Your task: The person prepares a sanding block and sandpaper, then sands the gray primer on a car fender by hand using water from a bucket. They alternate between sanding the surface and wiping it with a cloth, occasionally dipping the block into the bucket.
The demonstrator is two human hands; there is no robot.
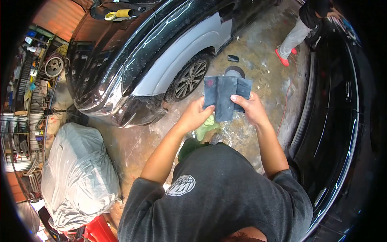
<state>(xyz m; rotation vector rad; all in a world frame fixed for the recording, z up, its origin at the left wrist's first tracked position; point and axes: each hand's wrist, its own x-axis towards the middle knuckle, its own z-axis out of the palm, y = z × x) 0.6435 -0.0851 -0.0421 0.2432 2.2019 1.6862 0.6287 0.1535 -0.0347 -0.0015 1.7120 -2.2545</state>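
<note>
Both hands hold up a dark grey folded sheet (226, 97), which looks like sandpaper, in front of the body. My left hand (198, 113) pinches its left part between thumb and fingers. On the other side my right hand (250, 107) grips the right part, thumb on top. The sheet has a reddish mark at its upper left corner. Below it, a light green cloth (207, 128) is partly hidden by the left hand. Just behind the sheet, a round grey container (234, 71) stands on the floor.
A dark car (137, 52) with a grey-primed fender (177, 56) stands ahead to the left. Another dark car (338, 105) lines the right side. A person in red shoes (296, 38) stands at the upper right. A covered object (78, 173) is at lower left.
</note>
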